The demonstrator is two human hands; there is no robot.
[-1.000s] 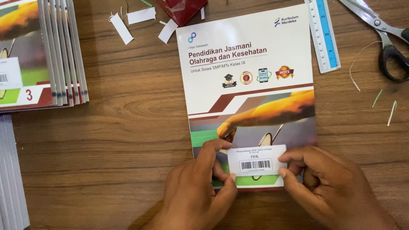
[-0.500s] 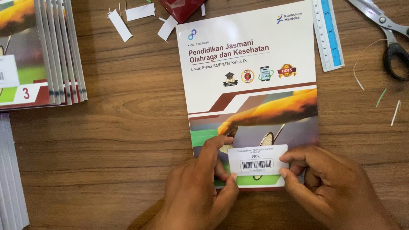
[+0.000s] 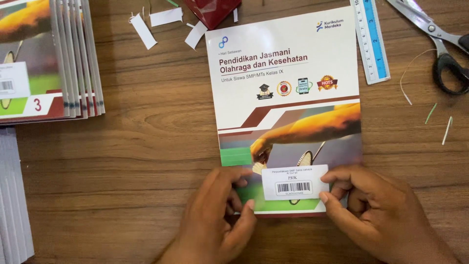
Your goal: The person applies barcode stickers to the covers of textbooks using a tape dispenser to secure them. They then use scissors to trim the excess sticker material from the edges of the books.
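White barcode label [image 3: 294, 182] lies on the lower front cover of a textbook [image 3: 288, 98], pinned between your fingers. Your left hand [image 3: 220, 215] presses its left edge with curled fingers; your right hand [image 3: 376, 210] pinches its right edge. Beyond your fingertips, scissors [image 3: 439, 44], a ruler [image 3: 370, 39] and stacked books [image 3: 49, 58] rest on the wooden desk [image 3: 146, 161].

A fanned stack of matching books [image 3: 53, 63] lies at the upper left of the wooden table [image 3: 137, 161], the top 1 bearing a white label. Below it, at the left edge, sits a pile of pale page edges [image 3: 12, 195]. 3 white paper scraps [image 3: 166, 17] lie near a dark red packet [image 3: 212, 10]. A clear ruler [image 3: 370, 39] with a blue stripe lies beside black-handled scissors [image 3: 439, 44]. A loose thread [image 3: 408, 73] and 2 thin slivers [image 3: 438, 122] lie below the scissors.
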